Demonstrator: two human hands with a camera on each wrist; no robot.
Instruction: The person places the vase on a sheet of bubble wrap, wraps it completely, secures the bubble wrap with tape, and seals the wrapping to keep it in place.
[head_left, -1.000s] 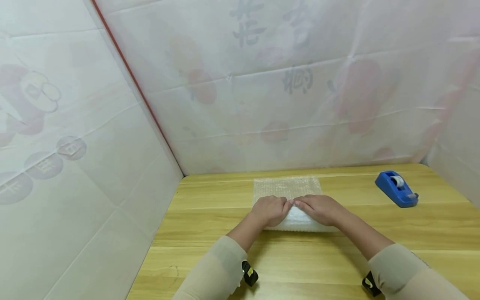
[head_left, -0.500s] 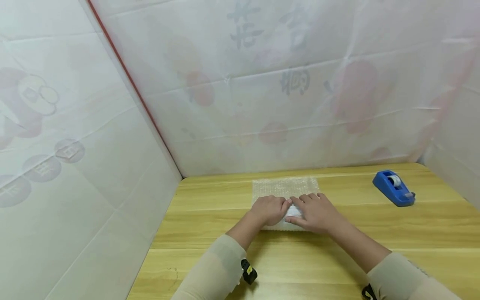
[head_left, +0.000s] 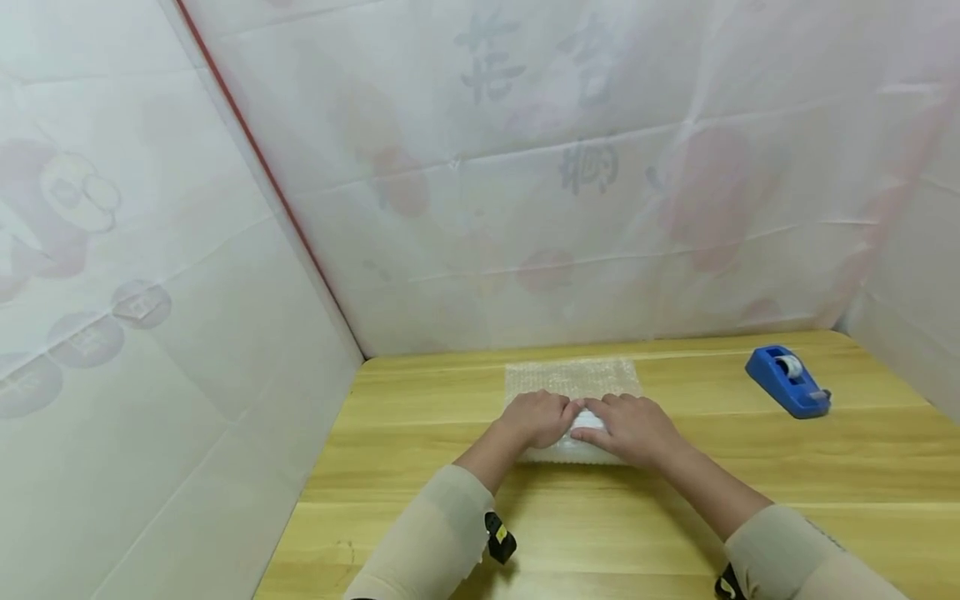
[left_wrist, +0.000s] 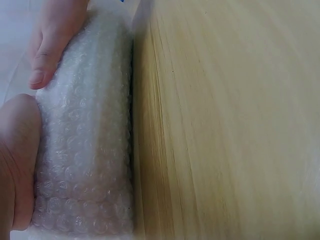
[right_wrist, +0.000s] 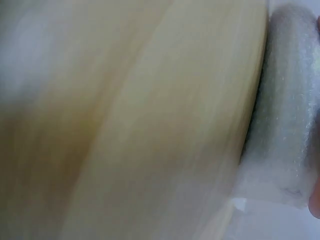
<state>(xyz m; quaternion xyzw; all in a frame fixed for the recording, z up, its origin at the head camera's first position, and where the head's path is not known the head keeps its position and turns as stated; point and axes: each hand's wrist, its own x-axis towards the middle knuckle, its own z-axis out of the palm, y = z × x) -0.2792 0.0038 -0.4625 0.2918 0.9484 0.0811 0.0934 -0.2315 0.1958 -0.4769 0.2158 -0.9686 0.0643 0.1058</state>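
Observation:
A sheet of bubble wrap (head_left: 573, 379) lies on the wooden table, its far part flat. The near part is rolled into a thick bundle (head_left: 570, 454), whitish between the hands; what lies inside cannot be made out. My left hand (head_left: 538, 419) grips the bundle's left half, fingers bent over its far side. On the right half, my right hand (head_left: 636, 427) holds it, thumb set apart on top. In the left wrist view, the bundle (left_wrist: 85, 140) shows clear bubbles beside the left hand (left_wrist: 19, 160). The right wrist view is blurred, with the bundle (right_wrist: 285, 100) at its right edge.
A blue tape dispenser (head_left: 789, 382) with a roll of tape stands at the table's back right. The wooden table (head_left: 420, 392) meets sheet-covered walls (head_left: 465, 283) at the back and left. Black wrist-camera pieces (head_left: 500, 537) hang below the sleeves.
My right hand first lifted and spread its fingers, its thumb moving nearer me, then settled back over the bundle. My left hand has stayed in place on the bubble wrap.

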